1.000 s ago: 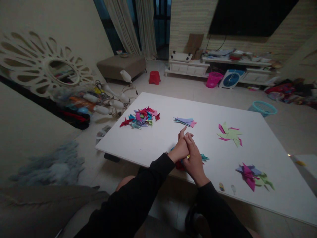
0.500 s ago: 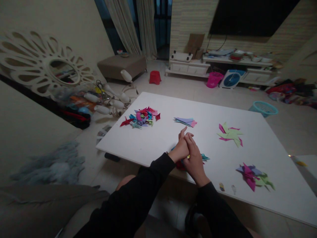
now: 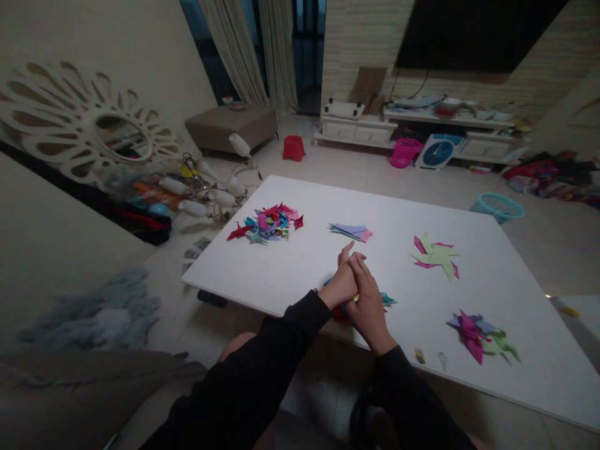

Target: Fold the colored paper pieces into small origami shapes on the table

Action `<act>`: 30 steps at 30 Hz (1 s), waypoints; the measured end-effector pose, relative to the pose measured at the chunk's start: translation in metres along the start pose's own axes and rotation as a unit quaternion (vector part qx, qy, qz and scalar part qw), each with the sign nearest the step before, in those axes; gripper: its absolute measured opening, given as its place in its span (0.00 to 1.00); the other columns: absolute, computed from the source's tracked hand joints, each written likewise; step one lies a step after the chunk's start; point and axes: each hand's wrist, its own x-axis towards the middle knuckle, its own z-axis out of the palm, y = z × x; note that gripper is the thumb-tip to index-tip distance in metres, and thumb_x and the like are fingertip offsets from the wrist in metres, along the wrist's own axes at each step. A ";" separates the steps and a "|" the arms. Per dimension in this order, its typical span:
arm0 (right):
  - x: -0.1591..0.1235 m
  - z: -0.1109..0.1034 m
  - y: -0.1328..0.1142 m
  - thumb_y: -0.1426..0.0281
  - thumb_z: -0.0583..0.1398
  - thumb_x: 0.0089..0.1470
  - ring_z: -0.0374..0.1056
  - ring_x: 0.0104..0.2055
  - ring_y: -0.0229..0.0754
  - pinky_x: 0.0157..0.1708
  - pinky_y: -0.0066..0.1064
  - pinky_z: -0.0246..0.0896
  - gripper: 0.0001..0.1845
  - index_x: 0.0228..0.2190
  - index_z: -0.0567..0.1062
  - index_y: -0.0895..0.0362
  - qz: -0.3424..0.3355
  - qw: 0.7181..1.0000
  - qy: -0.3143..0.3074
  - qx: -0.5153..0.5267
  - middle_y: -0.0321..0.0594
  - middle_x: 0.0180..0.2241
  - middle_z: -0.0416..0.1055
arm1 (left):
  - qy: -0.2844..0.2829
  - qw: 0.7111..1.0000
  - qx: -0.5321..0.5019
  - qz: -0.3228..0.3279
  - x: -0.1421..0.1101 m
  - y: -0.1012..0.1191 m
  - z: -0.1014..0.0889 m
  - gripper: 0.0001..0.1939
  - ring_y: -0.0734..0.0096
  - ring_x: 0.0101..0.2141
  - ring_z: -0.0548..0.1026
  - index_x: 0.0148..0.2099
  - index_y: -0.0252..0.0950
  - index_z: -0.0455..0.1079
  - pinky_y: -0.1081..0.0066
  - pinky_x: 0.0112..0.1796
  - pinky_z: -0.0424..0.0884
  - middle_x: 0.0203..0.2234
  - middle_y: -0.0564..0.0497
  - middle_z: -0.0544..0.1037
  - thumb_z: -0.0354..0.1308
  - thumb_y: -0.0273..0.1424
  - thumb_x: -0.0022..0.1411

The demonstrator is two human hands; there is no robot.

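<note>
My left hand (image 3: 343, 284) and my right hand (image 3: 368, 305) are clasped together above the near edge of the white table. The right fingers lie over the left hand, and a left finger or thumb sticks out forward. No object shows between them. Beneath, partly hidden by the hands, are folded paper pieces; a teal paper piece (image 3: 387, 299) pokes out to the right. Just beyond lies a stack of folded paper strips (image 3: 349, 231) in lilac, blue and pink. A heap of colourful paper cranes (image 3: 269, 223) sits at the far left.
On the white table (image 3: 300, 262) lie a green-and-pink paper pinwheel shape (image 3: 437, 255), more paper cranes (image 3: 482, 334) at right, and two small flat items near the front edge. A lamp with white shades (image 3: 220, 199) stands left of the table, a turquoise basket (image 3: 499, 206) at right.
</note>
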 end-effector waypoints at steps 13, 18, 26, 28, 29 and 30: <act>0.003 -0.008 -0.007 0.82 0.55 0.43 0.55 0.67 0.55 0.64 0.52 0.57 0.48 0.67 0.58 0.52 0.006 1.000 -0.004 -0.006 0.45 0.69 0.52 | -0.039 0.996 -0.077 -0.009 0.004 -0.010 -0.001 0.42 0.69 0.42 0.72 0.68 0.42 0.55 0.65 0.49 0.70 0.54 0.42 0.69 0.63 0.19 0.54; 0.005 -0.026 -0.012 0.82 0.56 0.42 0.56 0.67 0.56 0.63 0.53 0.58 0.49 0.66 0.59 0.51 -0.016 1.000 -0.004 -0.004 0.46 0.69 0.53 | -0.075 0.997 -0.009 0.022 0.001 -0.007 0.006 0.40 0.67 0.46 0.72 0.68 0.43 0.54 0.62 0.53 0.70 0.56 0.41 0.68 0.60 0.20 0.55; 0.000 -0.042 -0.016 0.78 0.58 0.47 0.53 0.68 0.51 0.66 0.49 0.53 0.44 0.66 0.59 0.52 -0.028 0.998 -0.001 0.048 0.45 0.69 0.52 | -0.045 0.981 0.191 0.014 0.017 0.014 -0.030 0.29 0.58 0.54 0.70 0.52 0.36 0.70 0.58 0.53 0.70 0.55 0.41 0.69 0.65 0.21 0.45; -0.001 -0.042 -0.016 0.77 0.57 0.50 0.53 0.68 0.50 0.67 0.48 0.52 0.41 0.65 0.60 0.53 -0.017 0.999 0.010 0.049 0.46 0.69 0.53 | 0.084 0.975 0.184 -0.094 0.028 0.014 -0.058 0.21 0.62 0.50 0.73 0.44 0.36 0.72 0.63 0.52 0.71 0.48 0.45 0.75 0.65 0.21 0.45; -0.002 -0.043 -0.016 0.77 0.57 0.50 0.53 0.68 0.50 0.67 0.49 0.52 0.40 0.65 0.60 0.53 -0.014 0.999 0.016 0.049 0.46 0.68 0.53 | 0.127 0.967 0.186 -0.120 0.033 0.012 -0.074 0.17 0.62 0.48 0.74 0.41 0.35 0.71 0.63 0.50 0.71 0.44 0.45 0.75 0.64 0.22 0.47; -0.002 -0.043 -0.015 0.77 0.57 0.51 0.54 0.67 0.50 0.67 0.49 0.52 0.39 0.64 0.61 0.53 -0.012 0.998 0.022 0.049 0.46 0.68 0.54 | 0.158 0.960 0.187 -0.136 0.036 0.010 -0.089 0.13 0.62 0.46 0.74 0.40 0.34 0.69 0.62 0.48 0.72 0.41 0.45 0.75 0.63 0.23 0.49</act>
